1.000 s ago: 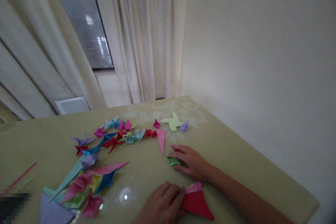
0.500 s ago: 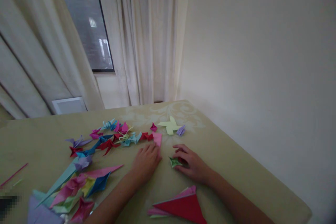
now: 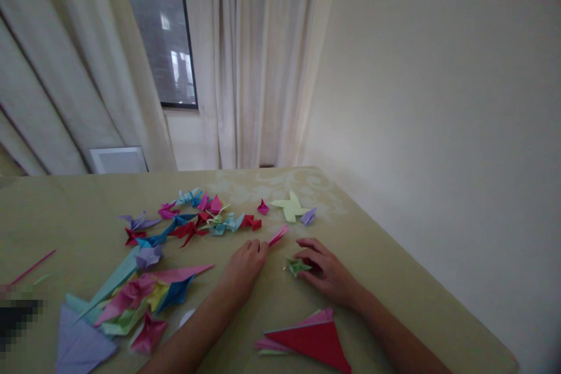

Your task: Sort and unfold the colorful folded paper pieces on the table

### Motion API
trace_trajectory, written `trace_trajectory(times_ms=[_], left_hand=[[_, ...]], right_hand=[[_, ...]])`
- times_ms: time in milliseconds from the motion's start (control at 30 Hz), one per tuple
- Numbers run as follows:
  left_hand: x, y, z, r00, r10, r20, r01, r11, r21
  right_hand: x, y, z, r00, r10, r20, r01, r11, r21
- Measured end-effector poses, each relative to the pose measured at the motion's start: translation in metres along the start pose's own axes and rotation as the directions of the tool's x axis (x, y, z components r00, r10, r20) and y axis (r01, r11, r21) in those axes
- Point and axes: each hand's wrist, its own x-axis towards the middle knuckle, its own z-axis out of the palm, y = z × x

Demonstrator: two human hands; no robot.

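My left hand (image 3: 248, 266) is closed on a narrow pink folded paper strip (image 3: 277, 236), which points up and away from my fingertips, edge partly toward me. My right hand (image 3: 326, 269) curls around a small green origami piece (image 3: 298, 267) on the table, thumb below and fingers above it. Between the two hands a strip of tablecloth shows. Nearer to me, below the right hand, lies a stack of folded paper with a red triangle (image 3: 309, 342) on top and pink and green edges under it.
Left of my left hand spread several colourful origami figures (image 3: 188, 228) and larger folded pieces (image 3: 131, 301). Farther back are a pale green four-pointed paper shape (image 3: 290, 207), a small purple piece (image 3: 308, 216) and a magenta one (image 3: 263, 207). A wall (image 3: 438, 128) borders the table's right side.
The pink paper strip has turned from lying broad and upright to narrow and slanting right in my left hand. The whole view has shifted slightly; the right hand stays at the green piece.
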Motion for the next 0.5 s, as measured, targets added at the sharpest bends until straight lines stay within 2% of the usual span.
trace_trajectory(times_ms=[67, 133, 200, 267, 300, 367, 433, 500], left_hand=[[-0.004, 0.000, -0.008, 0.997, -0.047, -0.062, 0.045, 0.998, -0.034], [-0.010, 0.005, -0.022, 0.981, -0.051, -0.188, 0.027, 0.991, -0.131], [-0.018, 0.013, -0.040, 0.955, -0.002, -0.298, -0.093, 0.948, -0.304], [-0.026, 0.021, -0.054, 0.957, 0.088, -0.278, -0.226, 0.827, -0.515], [-0.029, 0.025, -0.058, 0.961, 0.135, -0.241, -0.258, 0.750, -0.610], [-0.034, 0.030, -0.061, 0.965, 0.191, -0.179, -0.261, 0.629, -0.733], [-0.035, 0.033, -0.059, 0.968, 0.195, -0.157, -0.243, 0.574, -0.782], [-0.036, 0.036, -0.056, 0.973, 0.195, -0.122, -0.210, 0.537, -0.817]], right_hand=[[0.001, 0.001, -0.001, 0.994, -0.016, -0.104, 0.015, 1.000, -0.013], [0.002, 0.001, -0.005, 0.961, -0.030, -0.275, 0.035, 0.999, 0.013], [0.001, 0.000, -0.012, 0.889, -0.005, -0.458, 0.053, 0.994, 0.092], [-0.002, -0.003, -0.021, 0.832, 0.042, -0.554, 0.082, 0.977, 0.198], [-0.005, -0.005, -0.026, 0.832, 0.061, -0.552, 0.095, 0.963, 0.251], [-0.010, -0.010, -0.035, 0.876, 0.083, -0.475, 0.103, 0.930, 0.352], [-0.013, -0.016, -0.040, 0.927, 0.100, -0.362, 0.076, 0.894, 0.442], [-0.014, -0.023, -0.041, 0.956, 0.116, -0.270, 0.042, 0.854, 0.518]])
